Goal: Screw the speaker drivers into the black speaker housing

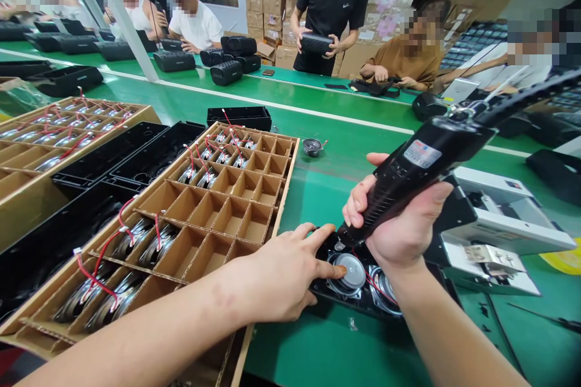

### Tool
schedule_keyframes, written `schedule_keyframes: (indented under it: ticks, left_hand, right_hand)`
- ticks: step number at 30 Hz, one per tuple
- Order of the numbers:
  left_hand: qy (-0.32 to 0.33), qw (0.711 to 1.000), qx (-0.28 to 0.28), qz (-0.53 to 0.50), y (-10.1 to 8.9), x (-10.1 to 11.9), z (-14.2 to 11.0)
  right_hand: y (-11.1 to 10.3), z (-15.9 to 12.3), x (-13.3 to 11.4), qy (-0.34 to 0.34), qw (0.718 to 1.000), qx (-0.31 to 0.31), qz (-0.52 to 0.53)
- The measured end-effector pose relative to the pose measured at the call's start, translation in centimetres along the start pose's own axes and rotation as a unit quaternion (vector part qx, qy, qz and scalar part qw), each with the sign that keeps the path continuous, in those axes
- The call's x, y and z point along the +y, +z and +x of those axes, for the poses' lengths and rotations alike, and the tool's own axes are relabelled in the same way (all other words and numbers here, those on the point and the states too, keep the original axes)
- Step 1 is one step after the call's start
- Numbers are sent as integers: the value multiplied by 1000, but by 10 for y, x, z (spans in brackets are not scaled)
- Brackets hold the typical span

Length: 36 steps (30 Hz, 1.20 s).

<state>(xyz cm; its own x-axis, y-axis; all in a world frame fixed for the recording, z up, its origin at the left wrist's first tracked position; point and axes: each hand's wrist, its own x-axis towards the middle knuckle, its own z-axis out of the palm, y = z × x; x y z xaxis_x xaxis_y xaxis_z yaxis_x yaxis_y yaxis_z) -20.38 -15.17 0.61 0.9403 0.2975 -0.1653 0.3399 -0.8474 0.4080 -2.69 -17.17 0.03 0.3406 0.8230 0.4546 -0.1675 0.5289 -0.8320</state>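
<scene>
Pressing speaker cone (pixel 353 272), left hand (pixel 276 275), over tray edge (pixel 285 190)

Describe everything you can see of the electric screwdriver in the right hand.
The electric screwdriver is black and plastic-looking, with a ribbed grip and a white-and-red label. A ribbed black sleeve extends from its rear, up and right. The right hand wraps it, tilted, its lower end pointing at the black speaker housing; contact is unclear.

Only one clear mark: white Nike swoosh (pixel 346 5) on a co-worker's black T-shirt (pixel 329 15). Red-and-white label (pixel 422 154) on the electric screwdriver (pixel 447 142), print too small to read from here.
</scene>
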Motion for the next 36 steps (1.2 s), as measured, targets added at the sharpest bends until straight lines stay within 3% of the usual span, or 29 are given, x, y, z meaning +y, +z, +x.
schedule_keyframes:
  ticks: [17, 27, 29, 32, 36]
  left_hand:
    - [-16, 1000, -1, 17, -5, 7, -1]
    - [-43, 999, -2, 12, -3, 10, 2]
    - [-37, 999, 9, 21, 2, 6, 1]
    - [-40, 998, 16, 37, 11, -2, -2]
    - [-25, 998, 13, 58, 14, -7, -2]
  right_hand:
    - [-4, -10, 14, 36, 996, -63, 44]
    - [-2, -11, 17, 11, 995, -80, 67]
    - [-2, -11, 7, -1, 995, -76, 65]
    - [-14, -9, -28, -40, 997, -33, 63]
    - [-60, -6, -93, -144, 985, 88, -43]
